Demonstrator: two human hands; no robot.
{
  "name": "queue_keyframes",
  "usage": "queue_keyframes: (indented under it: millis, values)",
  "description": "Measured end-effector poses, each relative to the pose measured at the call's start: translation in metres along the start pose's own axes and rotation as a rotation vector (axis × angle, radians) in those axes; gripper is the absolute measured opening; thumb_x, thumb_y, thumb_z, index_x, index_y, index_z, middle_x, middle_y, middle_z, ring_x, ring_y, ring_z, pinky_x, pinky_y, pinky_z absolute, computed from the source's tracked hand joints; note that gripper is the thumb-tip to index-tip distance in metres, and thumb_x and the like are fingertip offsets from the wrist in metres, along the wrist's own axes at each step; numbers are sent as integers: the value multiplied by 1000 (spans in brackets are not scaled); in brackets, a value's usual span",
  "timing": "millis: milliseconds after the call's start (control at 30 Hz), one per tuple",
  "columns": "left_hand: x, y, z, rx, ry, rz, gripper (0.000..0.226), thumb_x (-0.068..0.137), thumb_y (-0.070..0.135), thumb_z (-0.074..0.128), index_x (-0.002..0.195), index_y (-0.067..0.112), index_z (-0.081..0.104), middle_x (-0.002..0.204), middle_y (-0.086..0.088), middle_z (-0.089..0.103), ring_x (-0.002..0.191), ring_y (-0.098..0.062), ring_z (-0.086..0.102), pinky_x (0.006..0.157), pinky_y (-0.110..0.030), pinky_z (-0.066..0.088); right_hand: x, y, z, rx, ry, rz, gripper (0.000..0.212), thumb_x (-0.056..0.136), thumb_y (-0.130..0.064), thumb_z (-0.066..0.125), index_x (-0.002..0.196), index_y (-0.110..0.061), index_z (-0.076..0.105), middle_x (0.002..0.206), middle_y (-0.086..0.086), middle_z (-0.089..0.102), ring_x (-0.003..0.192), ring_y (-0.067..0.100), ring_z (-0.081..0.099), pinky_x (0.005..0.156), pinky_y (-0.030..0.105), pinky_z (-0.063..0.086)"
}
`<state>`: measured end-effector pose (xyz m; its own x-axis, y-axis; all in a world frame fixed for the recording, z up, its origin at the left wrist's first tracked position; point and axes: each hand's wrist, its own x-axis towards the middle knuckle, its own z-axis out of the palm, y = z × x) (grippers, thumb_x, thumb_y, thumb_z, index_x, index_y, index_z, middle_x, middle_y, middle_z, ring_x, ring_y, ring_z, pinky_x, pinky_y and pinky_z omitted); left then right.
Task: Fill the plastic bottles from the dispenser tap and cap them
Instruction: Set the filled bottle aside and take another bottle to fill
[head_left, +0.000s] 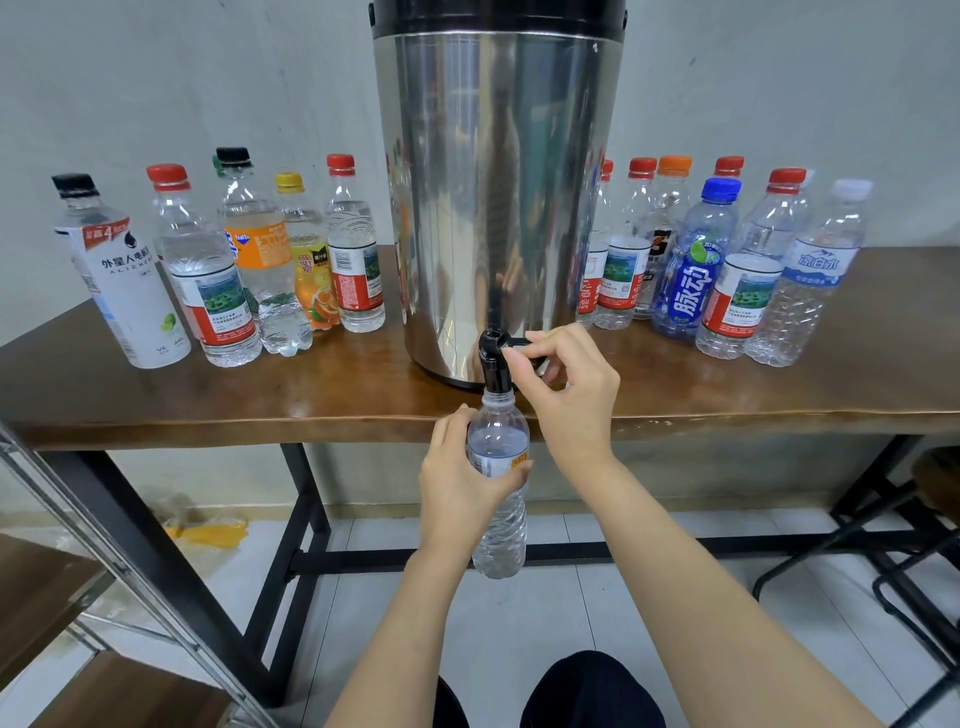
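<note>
Head view: my left hand (462, 483) grips one clear, ribbed, uncapped bottle (501, 540) just below the table (208, 405) edge. Its mouth sits under the black tap (494, 366) at six o'clock of one steel dispenser (493, 182). My right hand (566, 384) pinches the tap lever (517, 343). Capped bottles (208, 280) stand beside the dispenser, at least five at nine o'clock and seven at three o'clock.

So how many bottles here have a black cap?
2, both left of the dispenser: the white-label bottle at far left, and the orange-label bottle third along. Others may be hidden.
</note>
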<state>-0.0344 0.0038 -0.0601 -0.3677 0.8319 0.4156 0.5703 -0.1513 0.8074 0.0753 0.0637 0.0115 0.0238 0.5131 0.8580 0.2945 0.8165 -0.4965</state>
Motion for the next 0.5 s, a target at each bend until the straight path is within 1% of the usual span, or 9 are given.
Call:
queue_keyframes:
  millis: [100,133,233,333,400,500]
  values:
    - [0,0,0,0,0,-3,74,64,35,91,127,21,54,125,13,52,108,3,46,84,1,31,0,0,0,4,-3,4,22,88,-25,70,78,-5,68,85,1,64,63,14,52,57,30,46]
    - [0,0,0,0,1,-3,74,64,35,91,127,21,54,125,13,52,108,3,46,84,2,31,0,0,0,4,-3,4,22,88,-25,70,78,-5,68,85,0,64,63,15,51,57,31,46]
    - [0,0,0,-2,7,-2,75,64,35,91,127,21,54,127,13,52,110,4,46,86,-3,32,0,-1,0,6,-1,6,21,88,-25,70,78,-6,68,86,0,64,62,14,51,57,31,46]
    - [0,-1,1,-7,8,-1,74,64,35,91,127,20,55,125,15,51,108,7,43,83,3,31,-1,0,0,2,0,2,21,88,-25,70,79,-6,69,86,0,64,62,14,50,57,31,46]
    - [0,-1,1,-8,9,-2,74,64,35,91,127,20,55,126,14,51,109,7,43,83,4,31,-1,0,0,3,1,3,21,88,-25,71,79,-6,69,86,0,64,61,15,51,57,31,46]
    - [0,-1,2,-13,13,-9,74,64,36,91,127,20,55,128,13,52,109,6,44,86,-2,33,0,0,0,9,4,0,22,88,-25,71,78,-6,69,85,0,63,60,15,50,56,31,45]
